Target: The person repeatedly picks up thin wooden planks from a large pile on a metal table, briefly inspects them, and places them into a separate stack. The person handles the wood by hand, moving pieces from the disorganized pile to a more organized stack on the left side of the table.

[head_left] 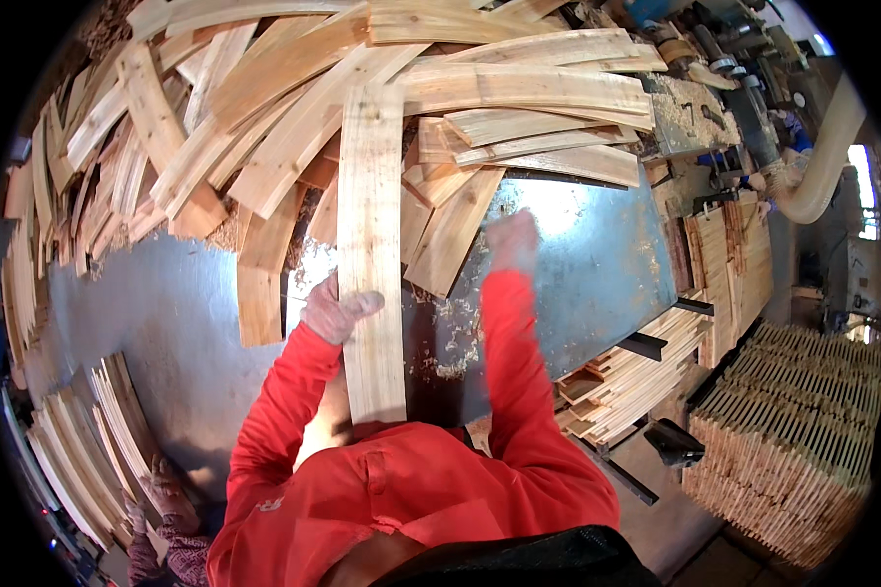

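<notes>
We see a long plank lying near-to-far on the grey worktop, its near end hidden behind our red chest. Our left hand grips its left edge. Our right hand is blurred; we cannot tell its grip. Heaped boards lie beyond.

Board pile behind long board on table.

Both arms are in red sleeves, coming up from the bottom of the frame. The left hand, gloved, sits closer to the body with the elbow bent, fingers wrapped round the edge of what it's gripping. The right arm's stretched out further forward and nearly straight, and the right hand is blurred, so can't tell if it's open or closed.
</notes>
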Demonstrator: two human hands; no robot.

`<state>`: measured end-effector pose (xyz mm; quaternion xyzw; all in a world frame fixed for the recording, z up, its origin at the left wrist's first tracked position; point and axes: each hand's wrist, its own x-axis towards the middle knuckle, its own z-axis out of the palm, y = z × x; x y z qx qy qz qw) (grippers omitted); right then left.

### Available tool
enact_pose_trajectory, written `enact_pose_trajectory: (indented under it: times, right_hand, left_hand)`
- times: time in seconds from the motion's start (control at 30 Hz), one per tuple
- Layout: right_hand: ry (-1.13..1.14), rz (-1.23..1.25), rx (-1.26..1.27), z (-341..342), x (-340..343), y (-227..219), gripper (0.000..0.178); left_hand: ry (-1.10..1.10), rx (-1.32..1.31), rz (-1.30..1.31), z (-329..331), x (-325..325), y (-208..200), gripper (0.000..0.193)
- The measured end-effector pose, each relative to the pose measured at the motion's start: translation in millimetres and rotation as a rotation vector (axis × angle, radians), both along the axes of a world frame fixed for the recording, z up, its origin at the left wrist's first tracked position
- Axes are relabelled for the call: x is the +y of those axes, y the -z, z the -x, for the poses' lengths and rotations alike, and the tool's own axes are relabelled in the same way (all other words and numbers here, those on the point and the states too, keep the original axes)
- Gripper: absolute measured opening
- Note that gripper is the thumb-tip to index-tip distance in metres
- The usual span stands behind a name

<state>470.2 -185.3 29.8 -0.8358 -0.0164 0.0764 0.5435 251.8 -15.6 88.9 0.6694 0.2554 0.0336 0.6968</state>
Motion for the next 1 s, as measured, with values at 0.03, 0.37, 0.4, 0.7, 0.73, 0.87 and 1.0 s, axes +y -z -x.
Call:
enact_pose_trajectory:
  times: [0.03,0.37,0.4,0.7,0.73,0.87,1.0]
  right_hand:
    - [0.267,-0.424,0.222,-45,-3,4,0.033]
    - [0.495,-1.066,0.463,-181,28,78,0.050]
    - [0.490,-1.121,0.472,-177,32,78,0.048]
    - [0.068,-1.087,0.239,-130,-18,101,0.041]
    - [-0.008,-1.170,0.349,-107,-12,80,0.049]
    - [-0.598,-1.294,0.629,-46,-7,20,0.077]
    - [-0.873,-0.776,0.456,27,52,30,0.055]
  left_hand:
    - [-0.004,-0.081,0.134,-14,-3,-19,0.047]
    - [0.491,-0.202,-0.875,-374,114,-70,0.072]
    - [0.484,-0.117,-0.921,-388,115,-46,0.074]
    - [0.531,0.112,-0.527,-312,99,21,0.065]
    - [0.540,0.175,-0.283,-280,104,35,0.058]
    - [0.234,0.040,0.246,-115,51,49,0.053]
    - [-0.218,-0.076,0.446,25,17,31,0.048]
